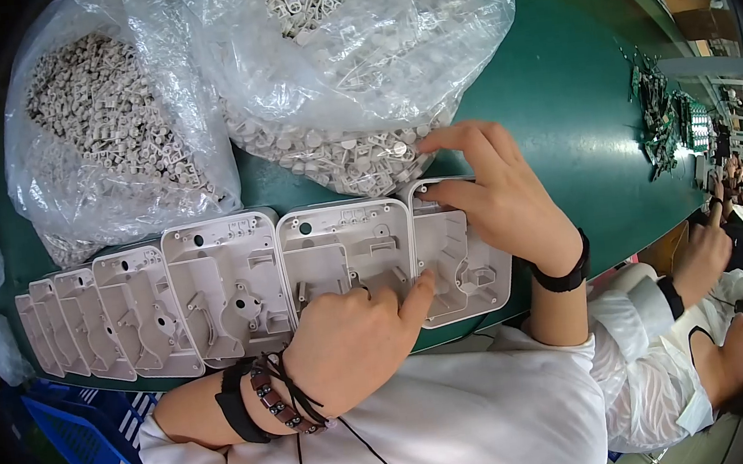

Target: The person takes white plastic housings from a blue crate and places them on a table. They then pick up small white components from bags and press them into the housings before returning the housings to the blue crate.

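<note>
A row of light grey plastic housings (pixel 225 284) runs along the near table edge, open sides up, with ribs, posts and holes inside. Over the two rightmost housings is my left hand (pixel 347 343). Its index finger stretches into the rightmost housing (pixel 465 299), while the other fingers curl under; whatever they hold is hidden. My right hand (pixel 508 199) reaches over the top of that same housing. Its thumb dips inside the upper edge and its index finger extends beyond it, the two apart. No part shows between them.
Two clear plastic bags of small light plastic parts, one at left (pixel 107 124) and a larger one (pixel 346 72), stand behind the housings. Green circuit boards (pixel 656 116) lie at the table's far right. A blue crate (pixel 87 452) is at lower left. A co-worker (pixel 657 365) sits to my right.
</note>
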A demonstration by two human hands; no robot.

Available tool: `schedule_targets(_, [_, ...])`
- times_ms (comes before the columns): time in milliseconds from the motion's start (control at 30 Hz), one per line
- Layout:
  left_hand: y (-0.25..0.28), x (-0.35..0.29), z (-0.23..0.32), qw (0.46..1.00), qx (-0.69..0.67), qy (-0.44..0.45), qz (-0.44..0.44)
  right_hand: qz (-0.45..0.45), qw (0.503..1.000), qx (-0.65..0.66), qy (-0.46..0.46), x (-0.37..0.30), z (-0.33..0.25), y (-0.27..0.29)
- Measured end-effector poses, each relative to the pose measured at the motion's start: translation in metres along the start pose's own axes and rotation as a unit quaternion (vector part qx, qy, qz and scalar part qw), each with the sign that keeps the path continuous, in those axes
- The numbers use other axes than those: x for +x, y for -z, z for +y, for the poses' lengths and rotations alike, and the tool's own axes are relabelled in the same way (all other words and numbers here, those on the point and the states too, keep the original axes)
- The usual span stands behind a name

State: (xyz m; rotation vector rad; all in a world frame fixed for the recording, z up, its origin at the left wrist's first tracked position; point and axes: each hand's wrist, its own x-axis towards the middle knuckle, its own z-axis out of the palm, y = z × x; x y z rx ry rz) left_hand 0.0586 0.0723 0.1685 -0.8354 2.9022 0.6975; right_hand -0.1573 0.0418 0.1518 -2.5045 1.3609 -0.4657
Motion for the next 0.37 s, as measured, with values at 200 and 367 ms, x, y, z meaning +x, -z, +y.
schedule_targets(200, [-0.0005, 0.0007, 0.0003, 1.000, -0.016, 0.003, 0.004, 0.004, 1.000, -0.002, 0.011, 0.0016, -0.0029, 0.0032])
schedule_targets(367, [0.0043, 0.0002, 0.0006, 1.000, -0.015, 0.001, -0.010, -0.009, 0.999, -0.034, 0.034, 0.0019, -0.0028, 0.0048])
